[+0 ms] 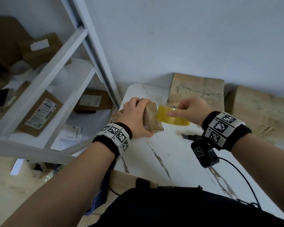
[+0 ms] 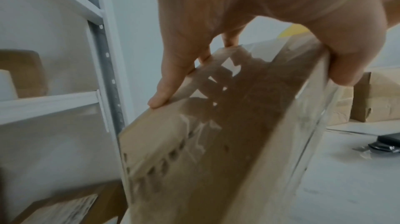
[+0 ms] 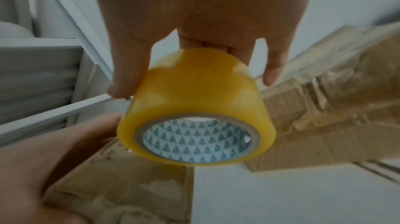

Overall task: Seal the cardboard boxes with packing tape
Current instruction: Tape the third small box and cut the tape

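Though the left hand [image 1: 134,117] covers much of the small box [image 1: 152,117] it clamps at the bench's [image 1: 162,154] left edge, the right hand's [image 1: 189,108] grip closes on the tape roll [image 1: 171,116], touching the box; bare bench lies nearer the person.

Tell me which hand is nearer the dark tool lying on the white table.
Right. The right hand, holding the yellow tape roll, is just above the dark tool; the left hand grips the small cardboard box farther left.
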The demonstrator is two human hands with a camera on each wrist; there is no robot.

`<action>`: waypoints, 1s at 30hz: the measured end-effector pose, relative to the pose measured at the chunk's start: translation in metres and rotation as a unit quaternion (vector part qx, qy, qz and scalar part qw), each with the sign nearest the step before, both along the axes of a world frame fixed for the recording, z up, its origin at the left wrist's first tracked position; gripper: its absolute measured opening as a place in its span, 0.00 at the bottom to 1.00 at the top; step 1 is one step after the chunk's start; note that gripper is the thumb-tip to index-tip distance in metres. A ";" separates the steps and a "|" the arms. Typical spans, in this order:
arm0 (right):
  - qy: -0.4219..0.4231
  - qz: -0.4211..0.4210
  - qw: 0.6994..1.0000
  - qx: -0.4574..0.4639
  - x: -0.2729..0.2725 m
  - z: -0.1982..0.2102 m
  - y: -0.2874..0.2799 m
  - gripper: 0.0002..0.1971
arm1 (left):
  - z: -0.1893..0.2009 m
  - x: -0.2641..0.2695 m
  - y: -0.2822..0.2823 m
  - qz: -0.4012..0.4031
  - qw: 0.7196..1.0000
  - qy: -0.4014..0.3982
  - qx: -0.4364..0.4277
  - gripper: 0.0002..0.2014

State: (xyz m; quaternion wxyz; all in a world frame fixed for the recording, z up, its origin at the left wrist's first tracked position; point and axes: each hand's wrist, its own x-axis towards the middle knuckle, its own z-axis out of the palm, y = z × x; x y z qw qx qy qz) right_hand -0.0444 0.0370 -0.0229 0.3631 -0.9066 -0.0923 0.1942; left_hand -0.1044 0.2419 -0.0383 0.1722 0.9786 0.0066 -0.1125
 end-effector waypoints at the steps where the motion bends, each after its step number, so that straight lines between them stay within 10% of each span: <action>1: -0.013 -0.013 1.000 -0.007 0.003 0.003 -0.004 0.23 | 0.000 0.002 -0.002 -0.005 1.000 -0.007 -0.010 0.50; 14: -0.055 0.022 0.978 -0.202 0.028 0.031 -0.012 0.29 | -0.020 -0.011 0.000 -0.052 0.984 -0.080 -0.147 0.52; 21: -0.035 0.038 0.992 -0.119 0.030 0.026 0.013 0.25 | -0.024 -0.026 0.045 -0.015 0.990 -0.079 -0.119 0.53; 30: -0.034 0.065 0.962 -0.265 0.034 0.003 0.060 0.28 | -0.033 -0.041 0.067 -0.001 0.994 -0.040 -0.099 0.57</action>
